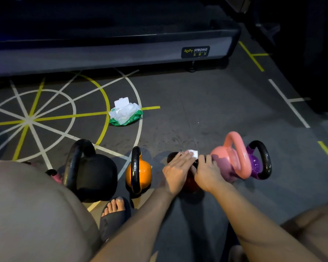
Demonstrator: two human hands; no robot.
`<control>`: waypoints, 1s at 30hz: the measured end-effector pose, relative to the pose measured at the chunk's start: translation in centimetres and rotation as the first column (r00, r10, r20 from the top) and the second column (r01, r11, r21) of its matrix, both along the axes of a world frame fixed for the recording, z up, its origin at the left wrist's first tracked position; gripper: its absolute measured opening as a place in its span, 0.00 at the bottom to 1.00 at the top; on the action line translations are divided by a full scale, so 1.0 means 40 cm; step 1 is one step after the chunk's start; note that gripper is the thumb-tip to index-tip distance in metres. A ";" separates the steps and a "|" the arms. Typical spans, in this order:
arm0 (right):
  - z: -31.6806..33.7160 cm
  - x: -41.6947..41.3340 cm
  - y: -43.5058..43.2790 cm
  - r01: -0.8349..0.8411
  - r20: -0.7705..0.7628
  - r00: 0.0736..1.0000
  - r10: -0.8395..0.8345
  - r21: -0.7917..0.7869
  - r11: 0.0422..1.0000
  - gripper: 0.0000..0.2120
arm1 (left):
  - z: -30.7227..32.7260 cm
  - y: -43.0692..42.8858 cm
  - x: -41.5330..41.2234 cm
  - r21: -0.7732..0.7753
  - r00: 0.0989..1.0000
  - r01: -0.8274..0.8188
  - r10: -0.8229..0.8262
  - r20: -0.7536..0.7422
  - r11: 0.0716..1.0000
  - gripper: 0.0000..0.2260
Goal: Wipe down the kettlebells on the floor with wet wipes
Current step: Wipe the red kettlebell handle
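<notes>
A row of kettlebells stands on the floor: a large black one (95,173), an orange one (140,172), a dark red one (189,183), a pink one (231,161) and a purple one (257,163). My left hand (175,170) lies flat over the black handle of the red kettlebell, pressing a white wet wipe (194,153) against it. My right hand (208,171) grips the same handle just to the right. Most of the red kettlebell is hidden under both hands.
An open green pack of wet wipes (125,113) lies on the floor beyond the kettlebells. A treadmill base (121,52) runs across the back. My knees fill the lower corners, and a foot in a black slide (115,212) rests below the orange kettlebell.
</notes>
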State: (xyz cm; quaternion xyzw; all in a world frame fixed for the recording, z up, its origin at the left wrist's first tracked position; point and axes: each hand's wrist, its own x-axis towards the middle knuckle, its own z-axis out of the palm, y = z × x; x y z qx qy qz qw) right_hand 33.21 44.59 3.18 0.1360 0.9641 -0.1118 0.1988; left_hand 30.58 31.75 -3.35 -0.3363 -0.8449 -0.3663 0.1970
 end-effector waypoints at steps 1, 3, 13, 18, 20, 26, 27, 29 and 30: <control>0.001 -0.001 -0.002 0.004 0.003 1.000 -0.004 0.003 1.000 0.22 | 0.002 -0.015 -0.004 0.002 0.999 0.014 -0.014 0.037 1.000 0.14; 0.002 -0.002 -0.004 0.006 0.002 1.000 -0.006 0.008 1.000 0.24 | 0.003 -0.047 -0.013 -0.029 0.991 0.010 -0.006 0.130 1.000 0.19; 0.010 0.003 -0.002 -0.001 -0.018 1.000 0.001 -0.008 1.000 0.26 | 0.016 -0.064 -0.016 -0.069 0.902 -0.178 0.191 0.386 0.982 0.22; 0.010 0.004 -0.003 -0.001 -0.016 1.000 0.001 -0.015 1.000 0.24 | 0.033 -0.025 0.002 -0.070 0.981 -0.083 0.094 0.168 0.994 0.15; 0.010 0.002 -0.003 -0.004 -0.008 1.000 0.004 -0.019 1.000 0.24 | 0.045 -0.005 0.012 -0.053 0.985 -0.065 0.073 0.156 0.996 0.14; 0.007 0.001 -0.001 -0.009 -0.016 1.000 0.008 -0.001 1.000 0.25 | 0.042 -0.055 0.009 -0.084 0.972 -0.040 0.058 0.226 0.996 0.19; 0.005 0.001 -0.001 -0.009 -0.017 1.000 0.009 0.003 1.000 0.26 | 0.049 -0.052 0.009 -0.083 0.969 -0.045 0.064 0.237 0.996 0.18; 0.003 0.000 0.000 -0.009 -0.018 1.000 0.009 0.008 1.000 0.26 | 0.064 -0.041 0.010 -0.080 0.960 -0.050 0.070 0.270 0.996 0.17; 0.003 -0.001 0.000 -0.007 -0.020 1.000 0.007 0.005 1.000 0.25 | 0.059 -0.037 0.007 -0.102 0.960 -0.050 0.076 0.271 0.994 0.18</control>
